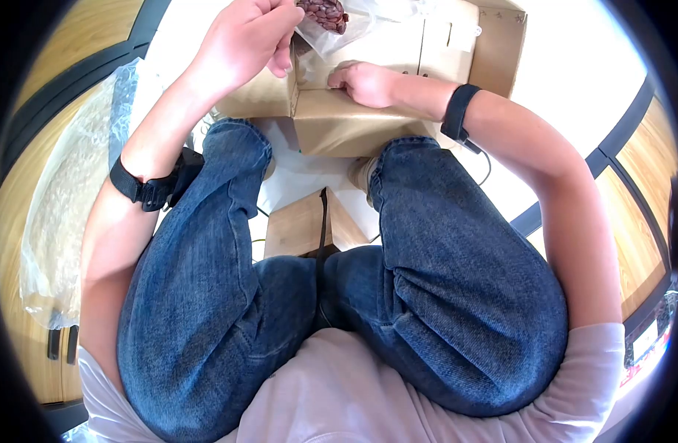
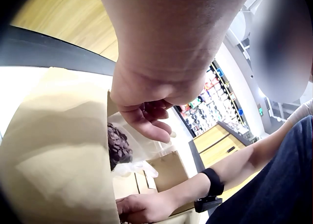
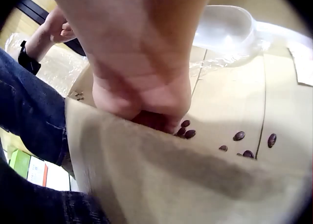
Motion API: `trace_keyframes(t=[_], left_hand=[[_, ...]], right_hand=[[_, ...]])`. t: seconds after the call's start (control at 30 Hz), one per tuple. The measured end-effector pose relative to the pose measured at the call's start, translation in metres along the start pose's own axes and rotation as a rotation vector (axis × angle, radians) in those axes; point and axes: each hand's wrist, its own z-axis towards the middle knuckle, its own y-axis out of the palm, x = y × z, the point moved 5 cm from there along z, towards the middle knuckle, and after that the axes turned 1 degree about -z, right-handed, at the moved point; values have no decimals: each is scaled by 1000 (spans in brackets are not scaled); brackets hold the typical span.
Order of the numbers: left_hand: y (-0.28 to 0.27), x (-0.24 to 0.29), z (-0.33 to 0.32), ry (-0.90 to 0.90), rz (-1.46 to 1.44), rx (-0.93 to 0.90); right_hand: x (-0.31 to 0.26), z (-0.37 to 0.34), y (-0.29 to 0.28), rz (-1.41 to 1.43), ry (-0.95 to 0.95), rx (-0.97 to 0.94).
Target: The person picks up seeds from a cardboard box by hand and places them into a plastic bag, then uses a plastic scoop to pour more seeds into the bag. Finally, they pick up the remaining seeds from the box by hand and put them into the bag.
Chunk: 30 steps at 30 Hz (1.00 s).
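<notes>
Box: here we are at 12 o'clock, open brown cardboard just past the knees, with its front wall facing the lap.

Seeds: dark, oval, glossy ones, loose on the box floor; the right wrist view puts a few right beside the right fingers, others spread toward 4 o'clock.

Bag of seeds: up at 12 o'clock, a dark heap showing in clear plastic, down inside the box.

Left hand: at 11 o'clock, raised over the box and near that bag, fingers loosely curled and grasping nothing.

Right hand: just past 12 o'clock, reaching down into the box, fingers bent low by the loose seeds; the tips are hidden by the box wall in the right wrist view, so whether they grasp a seed I cannot tell.

Plastic tub: see-through, at 1 o'clock in the right wrist view, beyond the right hand.

Plastic wrap: a long, crinkled clear sheet at 9 o'clock, outside the left arm.

Wristbands: black, one on each wrist, left and right.

Writing: bright coloured display at 1 o'clock in the left wrist view, print too small to read.
</notes>
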Motion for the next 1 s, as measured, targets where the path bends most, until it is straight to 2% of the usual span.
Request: trace_keyframes(t=[0.13, 0.33, 0.4, 0.53, 0.6, 0.63, 0.7, 0.73, 0.8, 0.93, 1.0], left_hand=[[2, -2, -1, 16, -35, -28], [0, -1, 1, 2, -50, -20], [0, 1, 0, 4, -18, -13], [1, 2, 1, 24, -3, -24], [1, 1, 1, 24, -8, -26], [2, 1, 1, 21, -13, -31], [4, 2, 1, 16, -5, -30], [4, 3, 1, 9, 1, -29], [4, 1, 1, 11, -5, -34], [2, -1, 2, 8, -30, -33], [2, 1, 2, 6, -10, -26]], right_hand=[[4, 7, 5, -33, 33, -37], [2, 13, -2, -93, -22, -75], [-5, 8, -9, -167, 27, -200], [2, 9, -1, -232, -23, -238], [6, 7, 0, -182, -27, -101], [8, 5, 3, -179, -25, -101], [3, 1, 0, -177, -210, 32], [2, -1, -6, -176, -209, 34], [4, -7, -13, -214, -139, -180], [21, -32, -26, -227, -112, -143], [33, -43, -30, -294, 116, -298]])
